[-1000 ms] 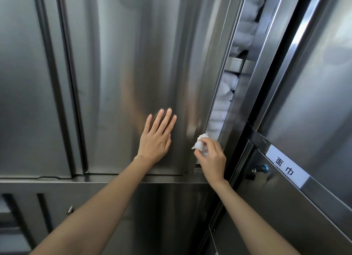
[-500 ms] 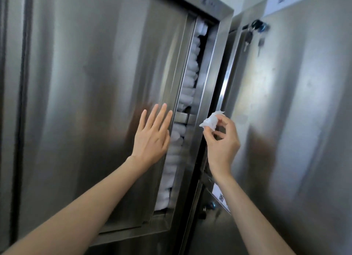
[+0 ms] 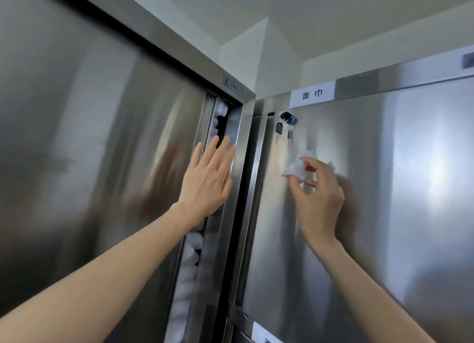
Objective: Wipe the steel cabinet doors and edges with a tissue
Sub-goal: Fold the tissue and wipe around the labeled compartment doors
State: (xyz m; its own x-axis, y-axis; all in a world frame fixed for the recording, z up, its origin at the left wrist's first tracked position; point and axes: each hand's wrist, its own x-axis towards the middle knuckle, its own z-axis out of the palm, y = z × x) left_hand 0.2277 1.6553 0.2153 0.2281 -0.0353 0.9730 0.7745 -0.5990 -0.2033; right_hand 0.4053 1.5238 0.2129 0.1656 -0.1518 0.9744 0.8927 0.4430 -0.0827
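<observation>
My right hand (image 3: 316, 196) pinches a small crumpled tissue (image 3: 295, 169) between thumb and fingertips, closed on it, and holds it at the face of the right-hand steel door (image 3: 384, 214); motion blur keeps me from telling whether the tissue is actually pressed to the metal. My left hand (image 3: 207, 181) is empty, fingers spread, lying over the right edge of the left sliding door (image 3: 102, 163), with the fingertips reaching across the open gap (image 3: 223, 137) beside it.

The keys (image 3: 280, 128) hang from the lock (image 3: 291, 119) at about 11 o'clock from the tissue, near it. If I sweep upward carelessly, I judge the tissue could snag on them, tear, or knock them swinging against the steel.

The tissue is a small wad held only at my fingertips. A hard stroke could drag it out of my pinch, or leave my bare fingers smearing the door I mean to clean.

The white rolled towels (image 3: 189, 265) show in the gap, at 6 o'clock from my left hand. If that door slides while my fingertips lie across the opening, they could be caught against the frame (image 3: 241, 189). My open palm also probably leaves prints on the steel.
</observation>
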